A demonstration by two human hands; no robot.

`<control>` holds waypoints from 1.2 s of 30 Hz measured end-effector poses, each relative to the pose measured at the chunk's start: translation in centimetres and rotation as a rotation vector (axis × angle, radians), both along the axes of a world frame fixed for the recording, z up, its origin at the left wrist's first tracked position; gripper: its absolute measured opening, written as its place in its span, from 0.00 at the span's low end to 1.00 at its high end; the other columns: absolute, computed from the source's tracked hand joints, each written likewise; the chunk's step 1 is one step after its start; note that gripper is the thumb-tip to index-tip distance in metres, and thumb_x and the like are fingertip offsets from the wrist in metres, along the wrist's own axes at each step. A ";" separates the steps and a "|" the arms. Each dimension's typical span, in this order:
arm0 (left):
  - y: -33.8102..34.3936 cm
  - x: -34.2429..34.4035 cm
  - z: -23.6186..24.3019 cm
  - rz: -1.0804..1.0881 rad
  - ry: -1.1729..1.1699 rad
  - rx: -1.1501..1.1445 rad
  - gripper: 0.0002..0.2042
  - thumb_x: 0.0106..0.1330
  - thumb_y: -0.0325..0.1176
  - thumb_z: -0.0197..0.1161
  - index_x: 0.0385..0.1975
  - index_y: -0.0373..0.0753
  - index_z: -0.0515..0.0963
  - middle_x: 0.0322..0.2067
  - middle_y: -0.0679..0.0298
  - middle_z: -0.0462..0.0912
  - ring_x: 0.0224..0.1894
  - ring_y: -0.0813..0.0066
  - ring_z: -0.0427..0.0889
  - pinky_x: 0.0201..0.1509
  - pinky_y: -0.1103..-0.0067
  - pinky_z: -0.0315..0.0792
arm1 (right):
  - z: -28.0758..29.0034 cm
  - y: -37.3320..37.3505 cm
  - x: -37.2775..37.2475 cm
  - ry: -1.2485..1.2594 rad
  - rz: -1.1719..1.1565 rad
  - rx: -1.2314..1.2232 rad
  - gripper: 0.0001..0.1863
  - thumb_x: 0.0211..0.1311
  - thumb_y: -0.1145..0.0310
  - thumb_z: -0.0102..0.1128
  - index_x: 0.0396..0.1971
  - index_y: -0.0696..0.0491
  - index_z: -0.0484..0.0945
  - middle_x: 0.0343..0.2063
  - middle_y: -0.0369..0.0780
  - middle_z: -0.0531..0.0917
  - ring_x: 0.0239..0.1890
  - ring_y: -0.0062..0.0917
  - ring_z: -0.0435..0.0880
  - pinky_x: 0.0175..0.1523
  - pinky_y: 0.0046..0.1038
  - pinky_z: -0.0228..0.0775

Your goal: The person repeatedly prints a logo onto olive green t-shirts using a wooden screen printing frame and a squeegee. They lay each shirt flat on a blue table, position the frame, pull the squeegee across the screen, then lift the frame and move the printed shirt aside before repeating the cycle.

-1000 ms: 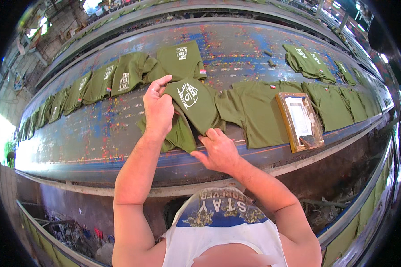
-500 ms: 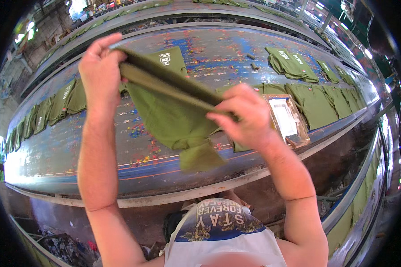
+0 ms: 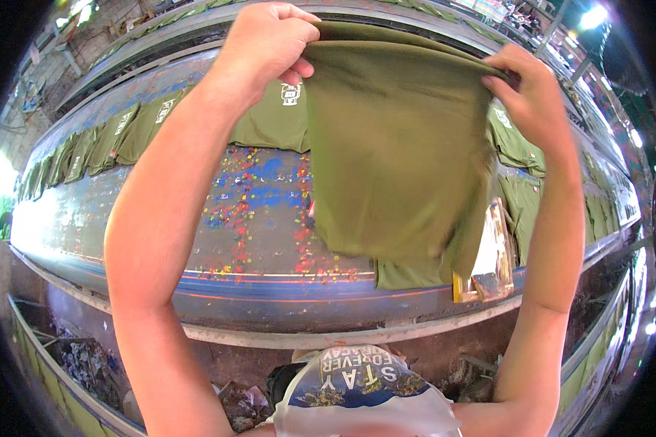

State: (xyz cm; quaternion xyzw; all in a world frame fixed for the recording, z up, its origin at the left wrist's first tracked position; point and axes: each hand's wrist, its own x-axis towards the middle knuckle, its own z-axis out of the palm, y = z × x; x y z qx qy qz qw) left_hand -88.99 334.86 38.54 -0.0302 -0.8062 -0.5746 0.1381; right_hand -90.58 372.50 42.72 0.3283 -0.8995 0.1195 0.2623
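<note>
I see both hands raised over the table [image 3: 160, 240]. Left hand [image 3: 266, 44] pinches the top left edge of an olive shirt [image 3: 393, 153] — fingers curled shut on the cloth. Right hand [image 3: 532, 98] grips the top right edge the same way, thumb and fingers closed on the fabric. The shirt hangs between them, held up off the table, its lower hem loose and a bit blurred above the near edge.

Table is long, blue, spattered with red, yellow and blue paint. A row of olive shirts [image 3: 116, 135] lies flat along the far left side; one with a white print [image 3: 277, 116] sits just behind the left hand. More shirts [image 3: 517, 142] lie to the right. A wooden screen frame [image 3: 492, 255] rests at the near right edge — partly hidden by the hanging shirt.
</note>
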 end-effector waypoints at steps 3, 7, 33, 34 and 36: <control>2.7 -5.6 -1.4 0.117 -0.017 0.001 0.16 0.78 0.28 0.63 0.61 0.32 0.86 0.43 0.57 0.93 0.35 0.69 0.94 0.36 0.74 0.88 | -3.7 0.2 -7.6 0.046 -0.051 -0.193 0.12 0.70 0.79 0.69 0.50 0.57 0.91 0.43 0.40 0.92 0.43 0.21 0.89 0.48 0.25 0.80; 4.7 -13.6 -4.1 0.255 0.129 -0.014 0.19 0.76 0.26 0.65 0.64 0.30 0.85 0.46 0.53 0.93 0.42 0.62 0.97 0.46 0.68 0.93 | -8.3 0.5 -17.7 -0.121 -0.053 -0.588 0.11 0.71 0.82 0.67 0.49 0.57 0.91 0.43 0.40 0.94 0.42 0.26 0.95 0.49 0.29 0.86; 3.0 6.8 -30.7 0.356 -0.193 -0.093 0.20 0.72 0.27 0.77 0.62 0.34 0.86 0.28 0.70 0.84 0.30 0.83 0.82 0.37 0.77 0.78 | -24.5 13.2 -8.6 -0.524 0.114 -0.484 0.10 0.70 0.82 0.70 0.48 0.59 0.91 0.43 0.44 0.90 0.44 0.32 0.92 0.51 0.32 0.84; 2.7 8.8 -30.4 0.336 -0.154 -0.076 0.19 0.72 0.26 0.77 0.62 0.34 0.86 0.28 0.70 0.84 0.30 0.84 0.82 0.37 0.78 0.78 | -23.4 14.1 -6.5 -0.519 0.120 -0.505 0.09 0.70 0.82 0.70 0.48 0.59 0.91 0.43 0.43 0.90 0.44 0.30 0.92 0.51 0.31 0.84; 2.2 12.9 -29.8 0.318 -0.196 0.020 0.18 0.74 0.25 0.76 0.61 0.33 0.86 0.29 0.71 0.83 0.30 0.85 0.82 0.37 0.80 0.79 | -21.4 15.8 -2.0 -0.514 0.065 -0.504 0.09 0.70 0.82 0.70 0.48 0.61 0.90 0.43 0.43 0.90 0.43 0.29 0.91 0.51 0.30 0.84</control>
